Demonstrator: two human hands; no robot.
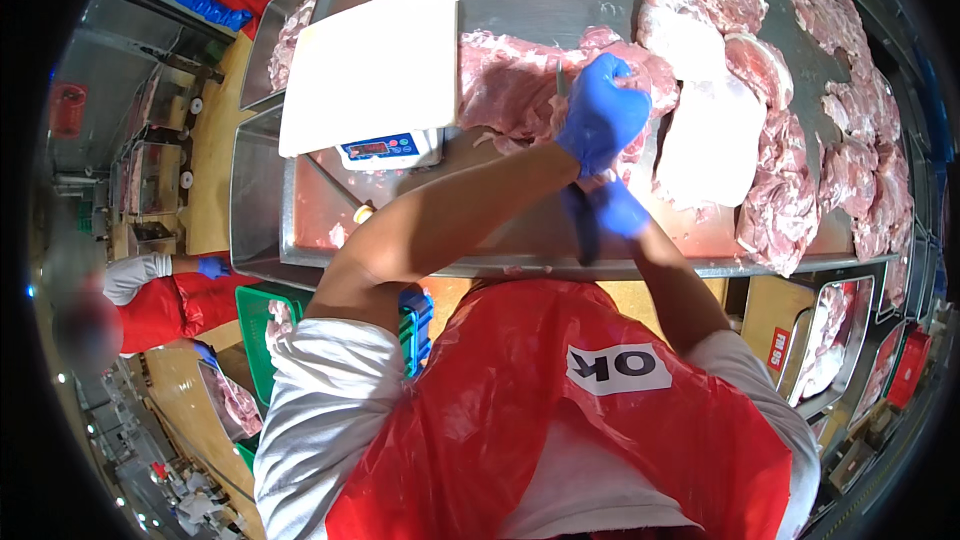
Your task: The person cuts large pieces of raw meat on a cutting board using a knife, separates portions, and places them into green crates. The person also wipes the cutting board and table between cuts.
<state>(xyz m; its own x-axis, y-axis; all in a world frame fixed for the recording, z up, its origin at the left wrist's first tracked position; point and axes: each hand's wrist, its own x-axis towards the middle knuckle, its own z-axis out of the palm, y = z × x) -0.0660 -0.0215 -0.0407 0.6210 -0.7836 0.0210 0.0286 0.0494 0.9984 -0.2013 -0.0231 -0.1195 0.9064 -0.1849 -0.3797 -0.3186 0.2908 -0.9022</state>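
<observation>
My left hand [605, 112], in a blue glove, is closed in a fist over a raw cut of meat [515, 80] on the metal table. What its fingers hold is hidden. A narrow grey blade-like piece [562, 80] shows just left of the fist. Nearer to me is my right hand [622, 210], also blue-gloved and smeared by motion, so its fingers cannot be read. Beside it a dark, long, blurred thing [583, 225] points toward the table's front edge. A bit of meat [598, 180] shows between the two hands.
Left of the meat stands a scale [385, 150] under a large white board [375, 70]. A pale-handled tool [345, 195] lies before it. More cuts [780, 185] cover the right side. Metal trays [835, 340] and a green crate [262, 325] stand below. Co-workers [170, 305] work at left.
</observation>
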